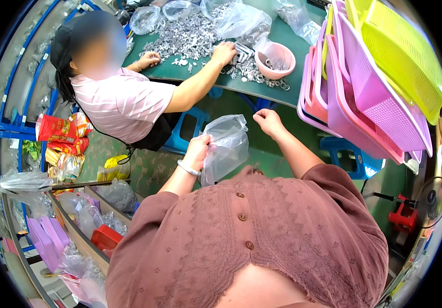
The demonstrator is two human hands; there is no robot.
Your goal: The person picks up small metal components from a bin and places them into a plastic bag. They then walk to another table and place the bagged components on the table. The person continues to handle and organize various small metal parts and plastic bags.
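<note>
My left hand (198, 152), with a pale bangle at its wrist, is closed on the edge of a clear plastic bag (227, 146). The bag hangs in front of my body and looks empty. To the right of the bag, apart from it, is my right hand (268, 122). Its fingers are curled together, and whether anything small is between them I cannot make out. Beyond my hands stands a green table (180, 76) with a large heap of small grey metal parts (185, 33) on it. A pink bowl (275, 60) near the table's edge has similar parts inside.
A co-worker (123, 97) sits at the table on a blue stool (190, 126), hands among the parts. At right rise stacked purple, pink and yellow-green baskets (364, 87) above another blue stool (351, 154). Shelving (5, 126) and bins with bagged goods line the left.
</note>
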